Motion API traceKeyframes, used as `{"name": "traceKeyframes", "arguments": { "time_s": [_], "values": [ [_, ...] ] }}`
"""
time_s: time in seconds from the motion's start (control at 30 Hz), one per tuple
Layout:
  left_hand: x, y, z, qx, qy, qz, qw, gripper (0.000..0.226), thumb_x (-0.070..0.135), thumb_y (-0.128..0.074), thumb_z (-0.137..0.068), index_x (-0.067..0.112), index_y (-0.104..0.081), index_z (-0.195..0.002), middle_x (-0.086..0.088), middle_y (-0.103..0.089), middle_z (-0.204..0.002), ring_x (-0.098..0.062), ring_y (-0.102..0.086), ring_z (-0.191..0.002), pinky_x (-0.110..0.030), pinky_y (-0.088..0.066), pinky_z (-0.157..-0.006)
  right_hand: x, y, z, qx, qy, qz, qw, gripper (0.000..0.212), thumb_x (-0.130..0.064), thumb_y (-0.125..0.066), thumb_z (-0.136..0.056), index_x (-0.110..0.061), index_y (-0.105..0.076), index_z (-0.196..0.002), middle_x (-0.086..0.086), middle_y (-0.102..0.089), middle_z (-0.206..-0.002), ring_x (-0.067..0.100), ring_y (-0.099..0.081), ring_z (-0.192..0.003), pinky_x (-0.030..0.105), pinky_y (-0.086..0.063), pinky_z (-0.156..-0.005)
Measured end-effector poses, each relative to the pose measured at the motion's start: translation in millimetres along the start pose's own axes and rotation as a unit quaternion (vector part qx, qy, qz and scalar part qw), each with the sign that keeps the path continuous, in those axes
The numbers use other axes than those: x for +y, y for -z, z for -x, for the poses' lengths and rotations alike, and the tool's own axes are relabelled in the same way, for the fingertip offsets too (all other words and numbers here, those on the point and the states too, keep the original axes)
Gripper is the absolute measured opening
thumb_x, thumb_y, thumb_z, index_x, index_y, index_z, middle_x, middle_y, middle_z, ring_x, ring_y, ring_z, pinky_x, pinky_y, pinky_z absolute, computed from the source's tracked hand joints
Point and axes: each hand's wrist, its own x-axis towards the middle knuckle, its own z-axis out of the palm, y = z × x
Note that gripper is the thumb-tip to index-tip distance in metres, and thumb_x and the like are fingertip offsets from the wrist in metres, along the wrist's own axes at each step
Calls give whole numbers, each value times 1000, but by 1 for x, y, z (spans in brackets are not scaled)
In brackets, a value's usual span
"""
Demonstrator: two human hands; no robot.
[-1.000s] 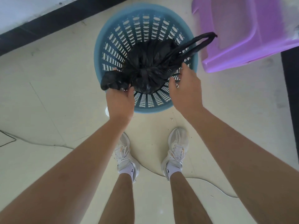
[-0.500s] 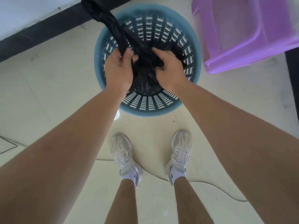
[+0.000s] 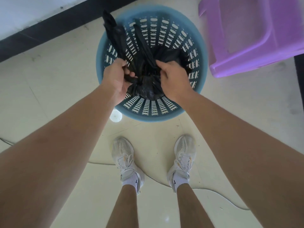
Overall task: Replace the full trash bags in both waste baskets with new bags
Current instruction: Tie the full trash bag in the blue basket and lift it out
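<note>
Black plastic first: the trash bag (image 3: 148,87) sits down inside the blue waste basket (image 3: 148,116), bunched in the middle, with two long handle strips drawn up out of it. My left hand (image 3: 115,78) has its fingers curled round one strip, which runs up and away over the basket's far-left rim. My right hand (image 3: 174,79) pinches the other strip between thumb and fingers, just above the bag's gathered neck. Both hands hover close over the basket, apart from each other, with the dark bundle between them. The basket stands on pale floor tiles just ahead of my white sneakers (image 3: 125,160). A purple plastic stool (image 3: 246,38) is just beside it, upper right. A small white disc (image 3: 115,115) lies by the basket's near-left edge. A thin cable (image 3: 100,163) trails across the tiles past my feet.
</note>
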Motion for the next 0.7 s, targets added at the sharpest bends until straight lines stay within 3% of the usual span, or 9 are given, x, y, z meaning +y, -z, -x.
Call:
{"name": "traceKeyframes", "arguments": {
  "time_s": [0.13, 0.23, 0.33, 0.43, 0.5, 0.57, 0.7],
  "values": [
    [-3, 6, 1, -13, -10, -2, 1000, 22, 1, -35, -102, 3, -57, -98, -11, -62, -85, -23, -63, -81, -32, -59, -77, 6, -3, 2, 20, -37, -47, 998, 36, -4, -51, -99, -13, -66, -129, 13, -65, -123, 25, -62, -113, 7, -33, -93],
    [-8, 7, 7, -19, -42, -36, 998, 19, 10, -46, -103, 15, -64, -98, -3, -71, -83, -16, -68, -75, -25, -60, -66, 4, 1, -2, 31, -95, -118, 988, 32, -7, -63, -92, -16, -71, -122, 4, -73, -112, 16, -67, -105, 17, -44, -99],
    [-12, 7, 2, -10, -30, -15, 999, 9, 15, -58, -99, 16, -60, -107, 1, -71, -73, -15, -66, -70, -26, -57, -67, 4, 6, -3, 37, -144, -150, 977, 30, -13, -74, -86, -14, -72, -116, 1, -73, -99, 6, -65, -89, 20, -50, -94],
    [-13, 4, -1, 22, -4, -22, 1000, 17, 18, -59, -98, 9, -59, -112, 3, -65, -64, -11, -58, -57, -23, -39, -55, 2, 10, 1, 78, -159, -214, 961, 24, -17, -79, -82, -16, -76, -106, -10, -71, -83, 0, -65, -77, 19, -53, -90],
    [-12, 1, 0, 22, 6, -26, 999, 7, 16, -55, -99, 11, -61, -100, 3, -59, -60, -9, -50, -52, -22, -31, -50, -3, 11, 4, 125, -143, -265, 945, 20, -16, -79, -82, -17, -78, -102, -17, -70, -77, -5, -64, -72, 20, -55, -88],
    [-10, -1, 0, 3, 10, -43, 999, 13, 16, -52, -101, 14, -58, -90, 3, -54, -62, -8, -45, -50, -21, -28, -47, -7, 12, 6, 156, -100, -290, 939, 18, -12, -77, -83, -16, -78, -100, -16, -71, -80, -8, -64, -71, 15, -53, -84],
    [-3, 4, -4, -64, 20, -79, 995, 18, 5, -44, -99, 12, -51, -83, -1, -45, -66, -13, -43, -55, -25, -30, -50, -5, 23, 4, 118, 12, -219, 969, 20, -7, -70, -86, -15, -78, -102, -22, -67, -83, -11, -62, -74, 8, -47, -81]
  ]
}}
